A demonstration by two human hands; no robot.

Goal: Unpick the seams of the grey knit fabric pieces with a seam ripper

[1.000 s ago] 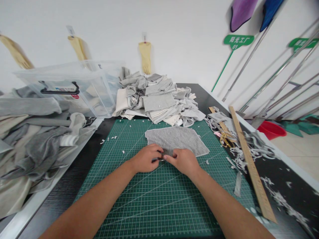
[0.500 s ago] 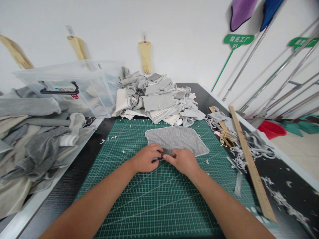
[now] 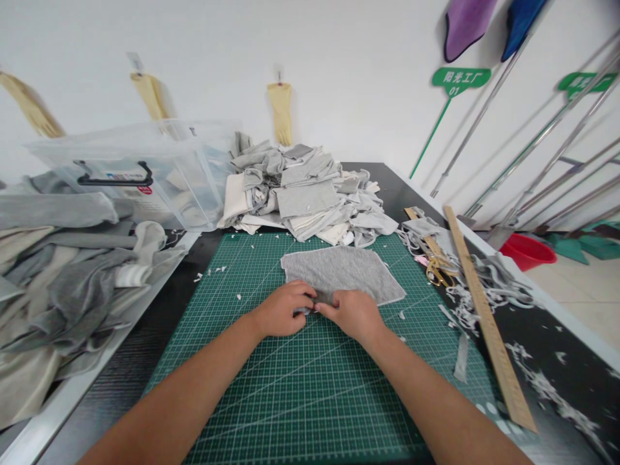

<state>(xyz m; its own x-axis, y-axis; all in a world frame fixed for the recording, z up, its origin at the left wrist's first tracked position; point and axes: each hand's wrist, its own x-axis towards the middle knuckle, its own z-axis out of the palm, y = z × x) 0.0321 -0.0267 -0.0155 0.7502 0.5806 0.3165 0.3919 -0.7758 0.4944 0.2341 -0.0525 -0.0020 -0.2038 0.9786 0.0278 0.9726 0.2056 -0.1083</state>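
Note:
A grey piece of cloth (image 3: 345, 271) lies flat on the green cutting mat (image 3: 300, 394). My left hand (image 3: 281, 310) and my right hand (image 3: 356, 314) meet at its near edge, fingers pinched together on the cloth's hem. What sits between the fingertips is too small to make out.
A heap of grey and white cloth pieces (image 3: 305, 190) lies behind the mat. A clear plastic bin (image 3: 140, 171) and folded fabric (image 3: 62, 271) stand at the left. Gold scissors (image 3: 438, 270), a long wooden ruler (image 3: 487, 316) and cloth scraps lie at the right.

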